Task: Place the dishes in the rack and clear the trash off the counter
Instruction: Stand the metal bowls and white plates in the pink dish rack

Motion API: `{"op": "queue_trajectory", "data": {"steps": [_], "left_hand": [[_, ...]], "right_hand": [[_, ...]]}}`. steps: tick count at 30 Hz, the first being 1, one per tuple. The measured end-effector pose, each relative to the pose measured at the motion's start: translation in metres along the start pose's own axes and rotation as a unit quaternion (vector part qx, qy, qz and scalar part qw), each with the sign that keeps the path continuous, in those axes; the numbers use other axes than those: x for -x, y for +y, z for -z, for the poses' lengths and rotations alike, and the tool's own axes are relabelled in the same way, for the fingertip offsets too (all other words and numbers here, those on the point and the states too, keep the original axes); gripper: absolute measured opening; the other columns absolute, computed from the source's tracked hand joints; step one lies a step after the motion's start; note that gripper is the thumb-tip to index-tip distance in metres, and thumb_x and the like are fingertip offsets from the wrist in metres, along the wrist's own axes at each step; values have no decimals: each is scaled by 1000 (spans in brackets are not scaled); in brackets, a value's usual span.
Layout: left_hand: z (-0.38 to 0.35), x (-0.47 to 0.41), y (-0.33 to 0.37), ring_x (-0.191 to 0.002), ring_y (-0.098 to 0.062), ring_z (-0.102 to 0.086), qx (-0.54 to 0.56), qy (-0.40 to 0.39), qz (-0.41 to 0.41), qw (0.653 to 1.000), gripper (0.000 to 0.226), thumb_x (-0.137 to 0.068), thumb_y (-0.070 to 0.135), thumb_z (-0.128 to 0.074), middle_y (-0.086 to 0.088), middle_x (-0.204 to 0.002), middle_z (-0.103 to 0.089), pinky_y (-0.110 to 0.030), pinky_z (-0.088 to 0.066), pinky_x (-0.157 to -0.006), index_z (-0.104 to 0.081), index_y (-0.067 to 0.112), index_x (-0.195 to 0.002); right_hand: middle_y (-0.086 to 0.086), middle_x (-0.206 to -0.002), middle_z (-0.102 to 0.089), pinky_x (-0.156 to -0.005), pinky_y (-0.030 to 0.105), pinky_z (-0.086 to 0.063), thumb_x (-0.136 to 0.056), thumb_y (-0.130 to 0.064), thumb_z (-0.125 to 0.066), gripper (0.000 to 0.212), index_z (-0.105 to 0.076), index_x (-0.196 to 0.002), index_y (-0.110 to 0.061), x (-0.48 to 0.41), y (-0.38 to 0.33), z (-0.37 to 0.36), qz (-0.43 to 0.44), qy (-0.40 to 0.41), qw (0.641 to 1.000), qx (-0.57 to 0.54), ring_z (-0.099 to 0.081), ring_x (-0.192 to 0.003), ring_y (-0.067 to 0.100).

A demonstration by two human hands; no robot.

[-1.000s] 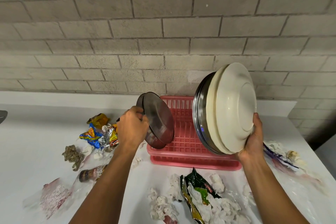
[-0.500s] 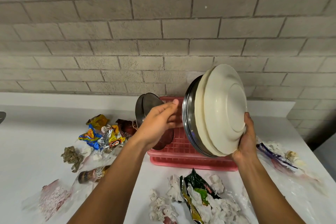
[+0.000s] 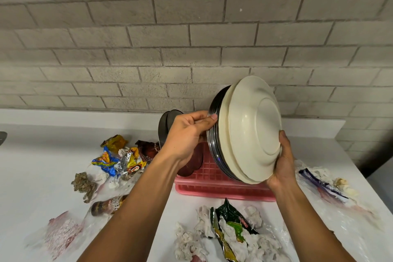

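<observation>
Right hand [image 3: 282, 168] grips the lower right rim of a stack of plates [image 3: 251, 132] held on edge above the pink rack [image 3: 214, 185]: cream plates [image 3: 255, 125] on the near side with undersides facing the camera, steel plates [image 3: 213, 134] behind them on the left. Left hand [image 3: 187, 134] is at the stack's left edge, thumb and fingertips [image 3: 212, 116] pinching the steel rims, so both hands are closed on the stack. Stack is tilted, its bottom edge low over the rack; can't tell whether it touches the rack. Two small steel plates [image 3: 168, 121] already stand on edge at the rack's left end, partly hidden by the left hand. Rack sits on the white counter [image 3: 38, 168] against the brick wall [image 3: 191, 38]. Trash all on the counter: crumpled foil wrappers [image 3: 119, 159] left of the rack, a brownish wad [image 3: 84, 185] further left, a small brown bottle [image 3: 108, 206] lying on its side under the left forearm, clear plastic bag with pink residue [image 3: 61, 234] at lower left, green snack bag [image 3: 231, 227] mixed with crumpled tissues [image 3: 191, 242] in front of the rack, purple wrapper [image 3: 319, 183] and clear plastic [image 3: 348, 225] to the right
</observation>
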State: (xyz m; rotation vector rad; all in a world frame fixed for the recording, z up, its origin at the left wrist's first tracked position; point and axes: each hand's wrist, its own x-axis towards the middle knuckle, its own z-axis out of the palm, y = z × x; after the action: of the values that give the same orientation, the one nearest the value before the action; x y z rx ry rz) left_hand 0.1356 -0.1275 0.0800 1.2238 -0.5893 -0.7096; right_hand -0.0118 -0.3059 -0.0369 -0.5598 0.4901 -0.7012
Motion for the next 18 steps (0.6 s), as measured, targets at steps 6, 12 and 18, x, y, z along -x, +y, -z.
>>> {"op": "queue_trajectory", "data": {"steps": [6,12,18], "left_hand": [[-9,-1,6,-85,-26,-72,25,36,-20,999,33,-69,23,-87,-19,-94,-76,-52,-50,-105,-77,1,-92],[-20,-1,7,-89,-27,-73,69,101,-44,992,13,-86,24,-78,-15,-95,-78,-46,-55,-98,-80,12,-85],[-24,-5,13,-112,-31,-70,107,152,-76,980,13,-91,23,-72,-12,-105,-77,-49,-48,-108,-80,14,-96]], "right_hand": [[6,-133,-70,-90,52,-57,-73,-60,-84,69,-69,-133,-28,-2,4,-4,2,4,1000,-25,-69,-118,32],[6,-128,-73,-84,50,-60,-82,-57,-78,55,-72,-128,-28,-2,3,-10,29,-10,999,-38,-73,-111,30],[5,-121,-76,-82,48,-60,-82,-58,-75,47,-78,-118,-29,-5,-6,-15,42,-29,998,-41,-75,-105,29]]}}
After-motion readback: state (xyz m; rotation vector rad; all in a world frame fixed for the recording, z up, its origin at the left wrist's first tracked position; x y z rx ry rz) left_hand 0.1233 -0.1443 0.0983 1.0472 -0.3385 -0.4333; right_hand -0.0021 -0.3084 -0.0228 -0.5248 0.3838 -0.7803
